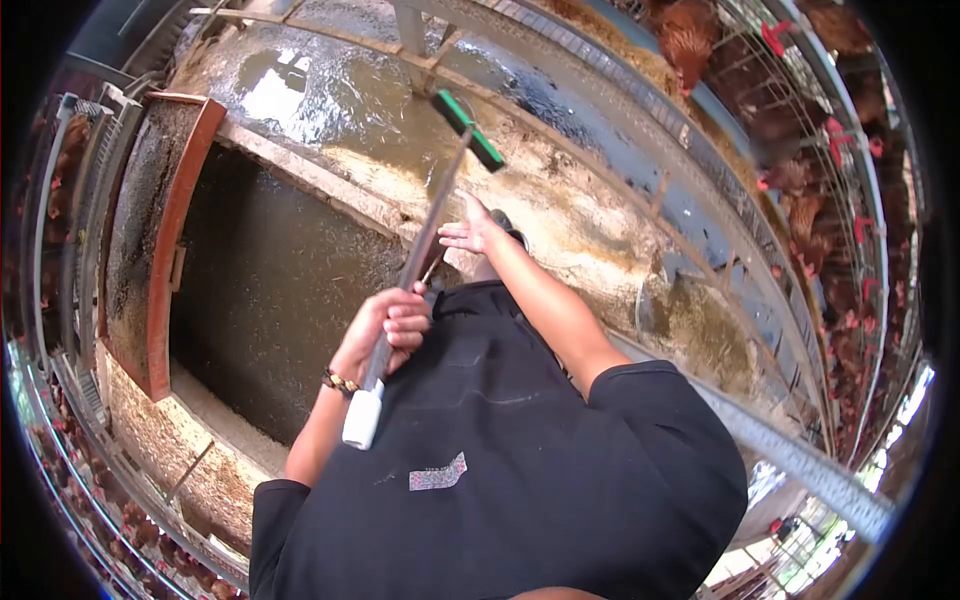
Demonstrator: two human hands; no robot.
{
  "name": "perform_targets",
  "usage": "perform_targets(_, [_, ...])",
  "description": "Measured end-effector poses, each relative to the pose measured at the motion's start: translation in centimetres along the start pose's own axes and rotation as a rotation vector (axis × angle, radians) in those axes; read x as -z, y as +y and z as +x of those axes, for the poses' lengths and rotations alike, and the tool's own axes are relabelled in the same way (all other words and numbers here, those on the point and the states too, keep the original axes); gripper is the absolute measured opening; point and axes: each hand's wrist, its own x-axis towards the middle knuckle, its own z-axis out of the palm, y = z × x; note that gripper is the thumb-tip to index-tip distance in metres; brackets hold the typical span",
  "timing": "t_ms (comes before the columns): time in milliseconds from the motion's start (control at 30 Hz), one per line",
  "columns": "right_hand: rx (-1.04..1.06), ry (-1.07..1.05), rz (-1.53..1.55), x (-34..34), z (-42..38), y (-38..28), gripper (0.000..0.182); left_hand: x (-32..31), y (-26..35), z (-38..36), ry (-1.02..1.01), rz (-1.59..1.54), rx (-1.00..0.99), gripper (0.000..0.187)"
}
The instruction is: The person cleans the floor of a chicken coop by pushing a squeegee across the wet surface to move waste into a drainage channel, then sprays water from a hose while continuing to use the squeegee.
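Note:
My left hand (392, 322) is closed around the pole of a long-handled floor brush (418, 245), near its white end (362, 418). The pole runs up and away from me, slanting to the right. At its far end is a narrow green and black head (468, 130); whether it carries bristles or rubber, I cannot make out. My right hand (474, 228) reaches forward with fingers spread, just right of the pole, holding nothing. A beaded bracelet (341, 381) circles my left wrist.
A sunken pit of dark liquid (280, 280) lies to the left, bordered by a concrete ledge (315, 180) and a reddish-brown board (185, 250). Wet floor with puddles (370, 110) spreads ahead. Rails (560, 140) and caged brown hens (690, 40) line the right side; more cages stand left.

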Motion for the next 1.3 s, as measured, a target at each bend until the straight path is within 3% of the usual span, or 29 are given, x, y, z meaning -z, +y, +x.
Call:
perform_targets(100, [0.006,-0.02,0.139,4.9,7.2,-3.6,0.086,-2.1,0.1,3.4,0.021,-0.015,0.127,0.008])
perform_targets(200, [0.06,0.049,0.178,9.9,8.0,-8.4,0.034,-3.9,0.9,8.3,0.049,-0.011,0.222,0.009])
perform_targets(267, [0.046,0.138,0.117,14.0,9.0,-10.6,0.023,-5.1,1.1,11.8,0.066,-0.002,0.3,0.007])
perform_targets(367, [0.053,0.394,0.171,19.7,9.0,-12.3,0.017,-7.8,1.3,16.8,0.112,0.29,0.284,0.011])
perform_targets(400, [0.068,0.505,0.241,18.9,6.1,-13.8,0.012,-8.3,1.3,18.2,0.111,0.412,0.248,0.013])
perform_targets(433, [0.078,0.621,0.29,22.1,8.0,-13.3,0.009,-8.6,1.4,19.9,0.174,0.529,0.218,0.011])
perform_targets(467, [0.117,0.705,0.344,26.1,10.5,-12.0,0.009,-9.3,1.6,21.3,0.165,0.595,0.236,0.022])
perform_targets(500, [0.101,0.704,0.339,35.0,16.5,-9.5,0.008,-9.9,2.1,22.8,0.157,0.663,0.256,0.034])
perform_targets(533, [0.056,0.916,0.289,31.6,12.2,-11.2,0.012,-10.3,2.7,24.4,0.121,0.744,0.286,0.037])
perform_targets(567, [-0.031,0.902,0.175,32.9,10.8,-11.6,0.019,-9.6,3.3,26.8,0.086,0.821,0.343,0.035])
perform_targets(600, [0.049,0.961,0.232,36.0,12.5,-10.3,0.025,-9.8,3.6,28.6,0.071,0.818,0.36,0.032])
perform_targets(667, [0.044,0.901,0.274,45.5,20.0,-6.0,0.017,-9.4,4.9,33.1,0.063,0.894,0.397,0.024])
perform_targets(700, [0.04,0.871,0.295,49.6,23.2,-4.2,0.024,-8.6,5.2,35.2,0.072,0.962,0.43,0.02])
perform_targets(767, [0.068,0.891,0.267,45.9,20.6,-7.9,0.022,-11.6,5.5,36.1,0.098,1.008,0.365,0.012])
perform_targets(867, [0.058,0.812,0.229,41.3,19.9,-10.4,0.023,-12.5,8.7,35.6,0.222,0.501,0.543,0.007])
perform_targets(900, [-0.048,0.772,0.081,39.0,19.9,-11.4,0.028,-11.8,9.8,34.5,0.129,0.489,0.52,0.008])
perform_targets(933, [-0.005,0.623,0.083,38.2,22.1,-10.7,0.029,-14.0,10.7,32.6,0.276,0.628,0.449,0.011])
perform_targets(967, [-0.052,0.624,-0.055,34.3,20.8,-12.1,0.029,-15.7,11.7,30.7,0.377,0.635,0.408,0.034])
perform_targets(1000, [-0.125,0.549,0.045,29.3,19.2,-13.5,0.026,-15.2,13.5,29.0,0.335,0.563,0.414,0.049])
perform_targets(1033, [-0.034,0.57,0.115,27.7,22.3,-11.9,0.022,-15.1,14.8,27.4,0.306,0.448,0.403,0.048])
perform_targets(1167, [-0.091,0.641,0.112,15.0,23.5,-13.9,0.016,-17.7,19.2,20.6,0.415,0.566,0.23,0.043])
perform_targets(1300, [-0.133,0.491,0.01,3.7,21.6,-16.2,0.007,-19.2,23.0,15.3,0.462,0.598,0.168,0.047])
